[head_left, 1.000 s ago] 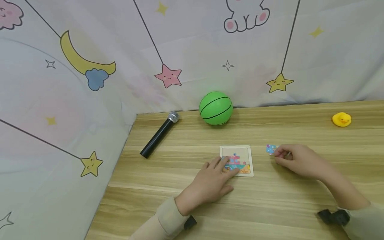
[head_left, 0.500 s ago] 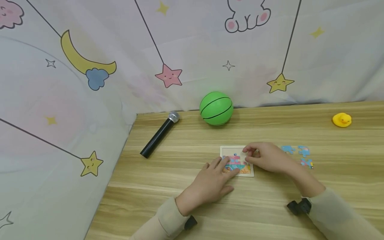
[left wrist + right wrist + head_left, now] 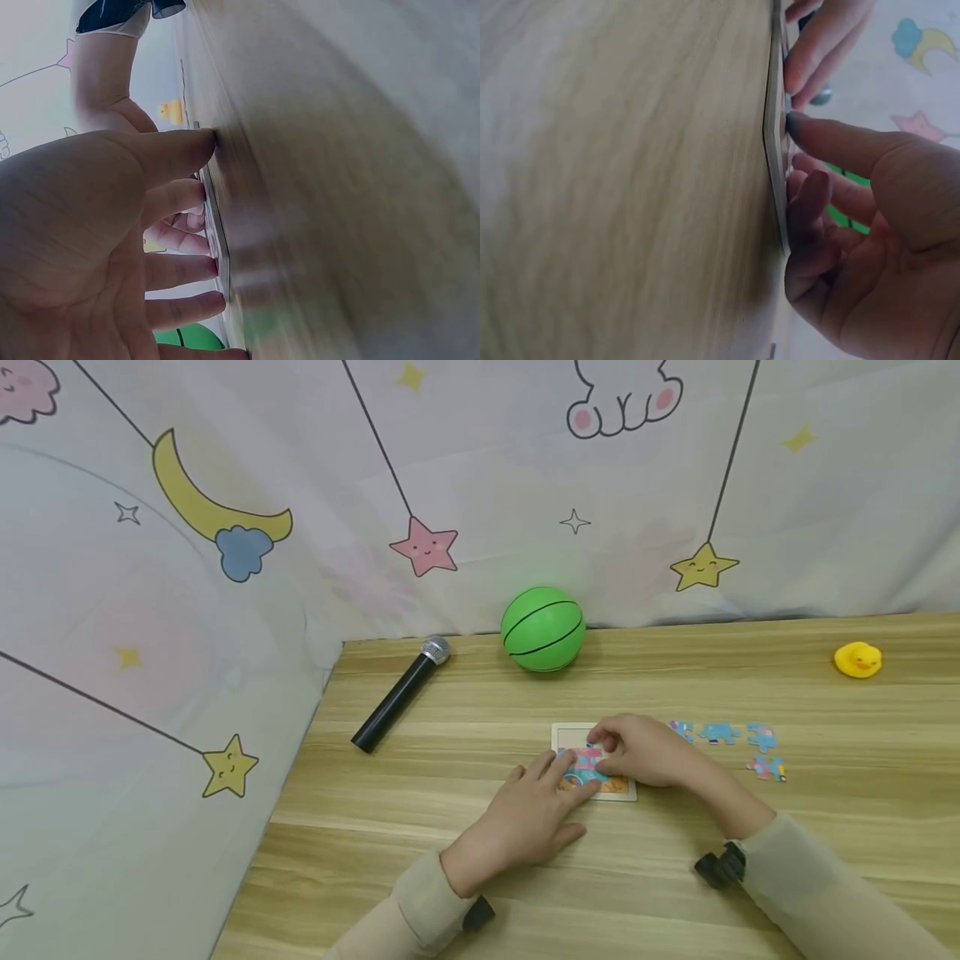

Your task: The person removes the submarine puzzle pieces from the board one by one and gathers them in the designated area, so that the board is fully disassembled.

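A small square jigsaw tray [image 3: 555,737] with a pale rim lies on the table, its lower part filled with pink, teal and orange picture pieces [image 3: 588,758]. My left hand [image 3: 517,822] rests flat over the tray's left side, fingers spread and fingertips on the picture. Over the right side, my right hand [image 3: 648,753] pinches a puzzle piece between thumb and fingers, low against the picture; the fingers mostly hide the piece. In the right wrist view, the thumb [image 3: 836,142] tip sits right at the tray's surface. Several loose blue and pink pieces [image 3: 720,732] lie right of the tray.
A green ball [image 3: 543,628] stands at the back by the printed cloth [image 3: 480,460]. Left of it lies a black microphone [image 3: 393,703] with a silver head. A yellow rubber duck [image 3: 858,660] sits at the back right of the wooden table [image 3: 450,727].
My right hand has moved left from the loose pieces to the tray, then a little further in over the picture. The left hand has stayed in place on the tray.
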Demonstrator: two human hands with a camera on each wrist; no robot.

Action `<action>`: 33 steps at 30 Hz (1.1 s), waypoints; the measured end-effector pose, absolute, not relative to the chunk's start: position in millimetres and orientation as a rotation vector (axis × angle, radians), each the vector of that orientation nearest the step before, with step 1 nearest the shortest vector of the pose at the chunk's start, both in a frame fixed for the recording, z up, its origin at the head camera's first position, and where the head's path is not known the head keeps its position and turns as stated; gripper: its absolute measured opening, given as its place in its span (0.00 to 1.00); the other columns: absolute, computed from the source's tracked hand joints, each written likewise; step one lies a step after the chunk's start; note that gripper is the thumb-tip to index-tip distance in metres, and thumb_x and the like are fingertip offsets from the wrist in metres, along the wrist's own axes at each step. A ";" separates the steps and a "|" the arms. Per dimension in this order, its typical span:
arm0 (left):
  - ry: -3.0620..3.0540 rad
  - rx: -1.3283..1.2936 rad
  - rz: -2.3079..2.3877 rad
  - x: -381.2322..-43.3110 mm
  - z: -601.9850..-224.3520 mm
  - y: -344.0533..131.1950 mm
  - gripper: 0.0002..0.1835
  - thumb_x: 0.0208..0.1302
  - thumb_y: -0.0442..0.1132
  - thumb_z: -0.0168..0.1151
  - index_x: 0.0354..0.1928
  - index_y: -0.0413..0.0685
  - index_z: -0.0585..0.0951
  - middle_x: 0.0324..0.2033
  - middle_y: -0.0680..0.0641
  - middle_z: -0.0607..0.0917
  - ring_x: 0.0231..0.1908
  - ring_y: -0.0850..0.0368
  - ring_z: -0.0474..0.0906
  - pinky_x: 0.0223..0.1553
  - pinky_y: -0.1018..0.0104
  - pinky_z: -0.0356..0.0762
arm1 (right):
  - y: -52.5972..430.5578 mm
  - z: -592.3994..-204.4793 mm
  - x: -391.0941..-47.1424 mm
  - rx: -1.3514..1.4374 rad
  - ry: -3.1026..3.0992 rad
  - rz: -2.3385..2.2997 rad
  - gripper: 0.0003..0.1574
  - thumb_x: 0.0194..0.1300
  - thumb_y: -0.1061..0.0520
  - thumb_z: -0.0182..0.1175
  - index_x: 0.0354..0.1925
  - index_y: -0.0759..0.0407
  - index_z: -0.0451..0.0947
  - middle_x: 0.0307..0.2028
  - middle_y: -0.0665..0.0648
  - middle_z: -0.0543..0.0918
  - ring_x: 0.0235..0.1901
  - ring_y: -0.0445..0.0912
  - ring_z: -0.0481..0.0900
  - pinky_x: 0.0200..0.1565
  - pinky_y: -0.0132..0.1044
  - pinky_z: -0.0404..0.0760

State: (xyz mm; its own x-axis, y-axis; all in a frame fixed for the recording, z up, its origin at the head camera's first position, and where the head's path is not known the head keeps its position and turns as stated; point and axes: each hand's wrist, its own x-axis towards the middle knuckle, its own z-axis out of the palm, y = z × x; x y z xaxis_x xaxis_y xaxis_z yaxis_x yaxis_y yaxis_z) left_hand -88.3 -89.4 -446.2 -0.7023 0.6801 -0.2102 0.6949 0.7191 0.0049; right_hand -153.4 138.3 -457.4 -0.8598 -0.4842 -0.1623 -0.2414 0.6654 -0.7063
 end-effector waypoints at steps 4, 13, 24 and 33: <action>2.725 1.100 -0.107 -88.4 -445.5 -88.6 0.32 0.75 0.62 0.58 0.78 0.69 0.69 0.78 0.43 0.60 0.75 0.40 0.60 0.61 0.40 0.76 | 138.3 -456.6 -153.9 -0.577 2.543 -1.001 0.16 0.64 0.58 0.73 0.50 0.58 0.84 0.38 0.50 0.81 0.39 0.46 0.77 0.45 0.45 0.78; 2.716 1.076 -0.107 -88.7 -445.2 -86.9 0.32 0.74 0.61 0.58 0.77 0.70 0.69 0.78 0.44 0.60 0.75 0.40 0.60 0.60 0.39 0.76 | 134.9 -453.3 -154.0 -0.589 2.556 -0.980 0.18 0.62 0.59 0.74 0.49 0.60 0.84 0.40 0.52 0.83 0.42 0.48 0.80 0.49 0.48 0.80; 2.712 1.086 -0.096 -89.5 -445.6 -87.1 0.31 0.75 0.61 0.58 0.77 0.69 0.69 0.79 0.44 0.59 0.75 0.39 0.59 0.60 0.38 0.76 | 137.2 -450.2 -151.1 -0.620 2.594 -1.030 0.11 0.67 0.59 0.68 0.48 0.57 0.84 0.39 0.50 0.84 0.38 0.45 0.80 0.45 0.46 0.81; 2.717 1.087 -0.105 -89.3 -445.4 -87.4 0.32 0.75 0.61 0.58 0.77 0.70 0.69 0.79 0.44 0.58 0.75 0.39 0.60 0.59 0.38 0.76 | 137.8 -448.4 -149.5 -0.640 2.591 -1.097 0.06 0.73 0.58 0.61 0.46 0.52 0.82 0.35 0.46 0.85 0.29 0.38 0.81 0.38 0.41 0.78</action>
State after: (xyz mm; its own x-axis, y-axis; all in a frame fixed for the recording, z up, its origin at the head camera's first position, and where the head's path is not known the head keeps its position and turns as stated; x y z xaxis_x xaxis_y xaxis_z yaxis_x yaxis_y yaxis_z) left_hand -89.3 -87.4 -445.4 -0.7048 0.6734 -0.2232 0.6887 0.7250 0.0128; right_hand -149.5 137.8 -448.4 -0.8706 -0.4882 -0.0613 -0.2957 0.6187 -0.7279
